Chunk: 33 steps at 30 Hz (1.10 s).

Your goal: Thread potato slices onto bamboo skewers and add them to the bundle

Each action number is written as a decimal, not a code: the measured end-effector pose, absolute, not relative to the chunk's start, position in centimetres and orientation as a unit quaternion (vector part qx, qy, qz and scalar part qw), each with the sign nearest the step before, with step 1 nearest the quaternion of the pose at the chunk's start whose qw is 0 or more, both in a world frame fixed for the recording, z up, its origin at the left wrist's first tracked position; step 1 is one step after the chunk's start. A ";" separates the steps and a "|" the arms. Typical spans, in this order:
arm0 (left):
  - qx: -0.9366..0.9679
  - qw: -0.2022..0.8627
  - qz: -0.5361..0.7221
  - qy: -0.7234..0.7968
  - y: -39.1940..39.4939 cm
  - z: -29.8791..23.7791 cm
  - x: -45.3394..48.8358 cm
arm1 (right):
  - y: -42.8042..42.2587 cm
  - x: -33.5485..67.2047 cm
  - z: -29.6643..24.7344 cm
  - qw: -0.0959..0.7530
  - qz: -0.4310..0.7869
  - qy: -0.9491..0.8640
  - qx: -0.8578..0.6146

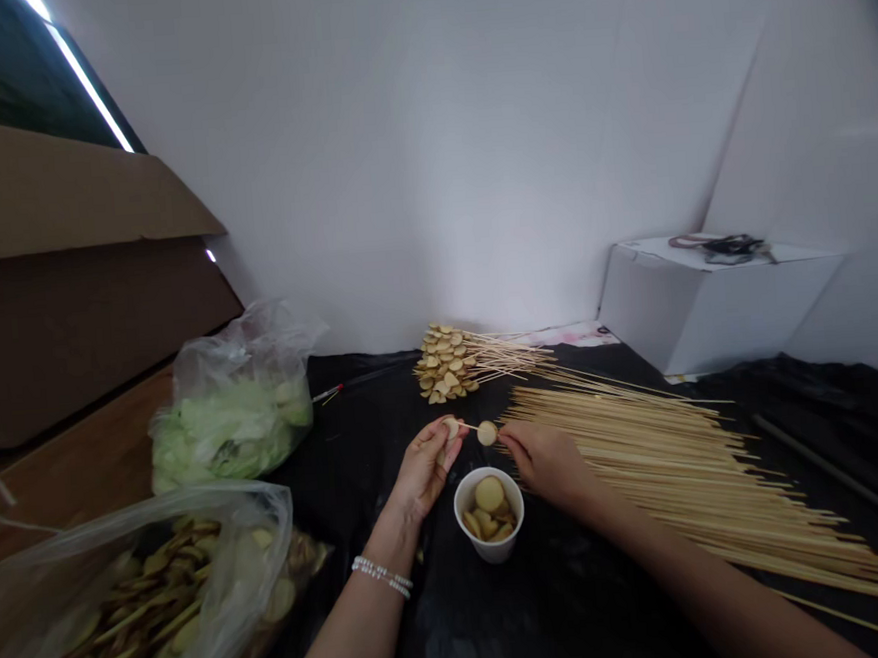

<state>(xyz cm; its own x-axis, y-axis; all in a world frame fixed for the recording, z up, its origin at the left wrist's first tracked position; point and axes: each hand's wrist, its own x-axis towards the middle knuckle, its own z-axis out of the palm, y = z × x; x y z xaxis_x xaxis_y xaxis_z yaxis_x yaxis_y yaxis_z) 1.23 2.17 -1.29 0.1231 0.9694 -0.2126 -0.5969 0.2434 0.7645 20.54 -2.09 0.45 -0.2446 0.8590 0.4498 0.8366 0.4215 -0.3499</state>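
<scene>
My left hand pinches a round, pale potato slice at the tip of a thin bamboo skewer. A second slice sits farther along that skewer, close to the fingertips of my right hand, which hold the skewer's other end. Just below my hands stands a white paper cup with several slices inside. A beaded bracelet circles my left wrist. Loose bamboo skewers lie fanned out to the right of my right hand.
Loaded skewers lie stacked at the back on a black plastic sheet. To the left are plastic bags of slices and pale greens. A white box stands back right, with cardboard at left.
</scene>
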 end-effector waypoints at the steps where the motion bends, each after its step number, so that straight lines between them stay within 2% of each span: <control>1: 0.260 0.701 0.560 0.357 2.2 -1.3 1.2 | -2.1 20.6 0.5 0.297 0.017 -0.789 -0.537; 8: 0.262 0.708 0.574 0.318 2.2 -1.3 1.3 | -2.1 20.4 0.3 0.281 0.001 -0.796 -0.537; 22: 0.254 0.692 0.584 0.339 2.3 -1.3 1.2 | -1.9 20.8 0.4 0.258 0.007 -0.774 -0.577; 33: 0.261 0.682 0.584 0.355 2.5 -1.6 1.2 | -2.0 20.6 0.3 0.247 0.007 -0.802 -0.544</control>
<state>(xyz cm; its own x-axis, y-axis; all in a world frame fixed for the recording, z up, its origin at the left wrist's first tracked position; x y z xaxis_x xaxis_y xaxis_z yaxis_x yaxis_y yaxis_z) 1.19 2.51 -1.55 0.0658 0.9816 -0.1791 -0.6101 0.1816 0.7712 20.56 -2.04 0.28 -0.2861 0.8762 0.3879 0.8694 0.4075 -0.2794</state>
